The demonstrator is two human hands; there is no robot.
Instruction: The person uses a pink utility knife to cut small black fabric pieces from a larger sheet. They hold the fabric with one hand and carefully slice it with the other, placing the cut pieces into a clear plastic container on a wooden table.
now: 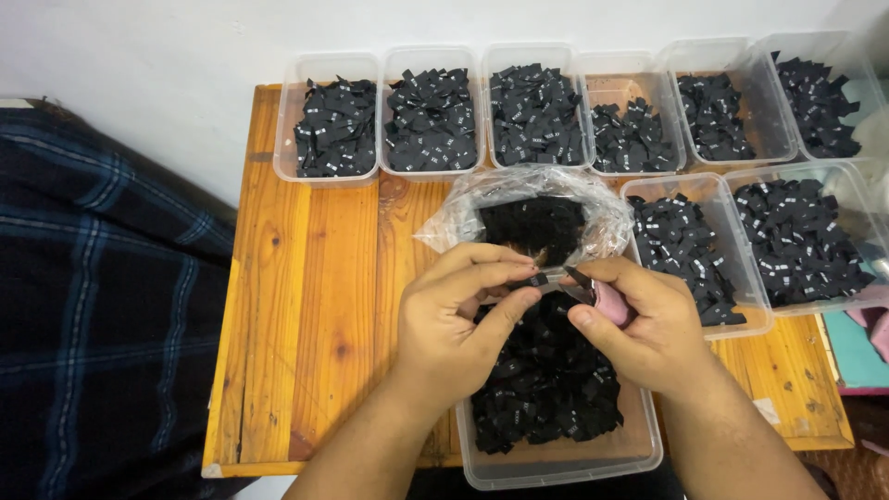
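Note:
My left hand (pixel 458 319) pinches a small black fabric label (pixel 535 278) between thumb and fingers. My right hand (pixel 644 319) grips pink-handled snips (pixel 607 301), whose metal tip meets the label. Both hands hover over a clear plastic tub (pixel 556 463) heaped with black labels. Just beyond them lies an open clear plastic bag (pixel 532 199) holding more black labels.
A row of several clear tubs (pixel 333 116) of black labels lines the far edge of the wooden table (pixel 306 306); two more tubs (pixel 732 324) stand at right. A dark plaid cloth (pixel 102 296) lies left of the table. A white wall is behind.

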